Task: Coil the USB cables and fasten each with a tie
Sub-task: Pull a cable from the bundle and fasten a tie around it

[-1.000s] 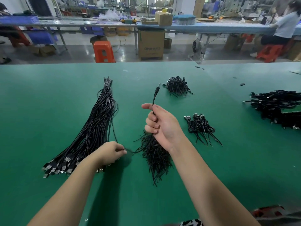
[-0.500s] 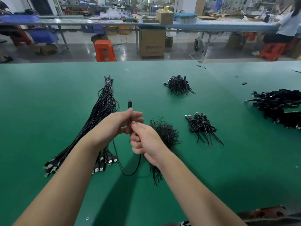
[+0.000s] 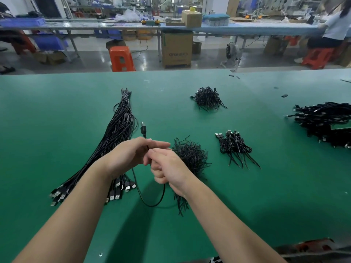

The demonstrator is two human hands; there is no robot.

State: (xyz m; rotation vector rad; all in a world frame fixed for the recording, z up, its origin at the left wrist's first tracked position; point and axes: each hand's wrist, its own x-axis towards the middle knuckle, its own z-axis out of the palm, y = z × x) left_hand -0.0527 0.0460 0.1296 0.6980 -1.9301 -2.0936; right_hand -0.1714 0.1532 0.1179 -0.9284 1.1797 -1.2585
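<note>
In hand: one cable [image 3: 142, 130], plug up, loop hanging above the tabletop [image 3: 57, 111].
Fingers: left hand [image 3: 125, 156] and right hand [image 3: 167, 168] both pinch it.
Done: small tied bunch [image 3: 235, 147].
Left: long uncoiled bundle [image 3: 114, 137]; ties [image 3: 190, 156] beside.

A: Can any writing be read?

B: Only one print is seen, on the front of the cardboard box [image 3: 176, 50] at upper centre of the frame. Its first letters look like "QTOP", though they are blurred.

A: And the characters after them?

B: They cannot be made out. Nothing else is legible.
</note>
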